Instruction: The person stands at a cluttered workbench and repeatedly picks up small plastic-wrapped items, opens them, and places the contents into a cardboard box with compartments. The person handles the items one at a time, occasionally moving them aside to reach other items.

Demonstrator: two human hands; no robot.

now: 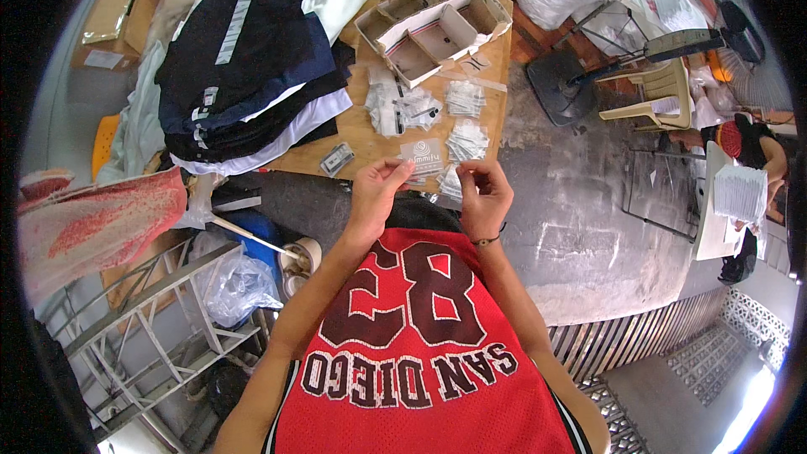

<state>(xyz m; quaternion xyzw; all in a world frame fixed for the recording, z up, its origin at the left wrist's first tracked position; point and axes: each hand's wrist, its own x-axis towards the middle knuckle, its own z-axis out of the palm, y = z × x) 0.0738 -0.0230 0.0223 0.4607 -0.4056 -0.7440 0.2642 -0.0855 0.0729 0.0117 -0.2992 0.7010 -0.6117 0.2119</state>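
My left hand [376,196] pinches a small translucent printed label [422,152] between thumb and fingers, above the front edge of the wooden table. Close to its right, my right hand [487,202] has thumb and forefinger pressed together; whatever they hold is too small to make out. Beyond the hands lie piles of small white labels [467,141], with another heap [465,98] behind them. Further left is a loose pile of clear and white labels [398,105]. A small bundle of grey-and-white labels [337,160] lies apart, nearer my left hand.
Stacked dark and white garments [244,67] cover the table's left side. A divided cardboard box [433,29] stands at the back of the wooden table [357,130]. A metal ladder [160,328] leans at lower left. To the right are a plastic chair [656,92] and another person [761,147] at a white table.
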